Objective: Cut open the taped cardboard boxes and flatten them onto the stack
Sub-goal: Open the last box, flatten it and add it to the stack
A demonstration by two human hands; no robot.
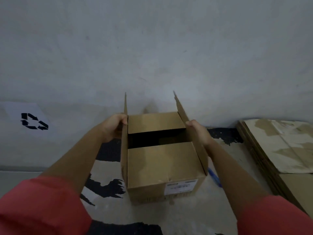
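While the left hand [113, 127] and right hand [197, 132] curl their fingers round the raised side flaps [181, 111], the brown cardboard box [160, 167] stands opened. Judged next step: collapse it flat.

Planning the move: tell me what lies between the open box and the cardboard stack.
In the head view, a blue object lies on the floor between box and stack, partly hidden by the right forearm.

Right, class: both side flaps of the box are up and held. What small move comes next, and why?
Probably release the side flaps and lift the near inner flap: the left hand and right hand hold the side flaps upright, while both inner flaps lie across the box, leaving a dark gap.
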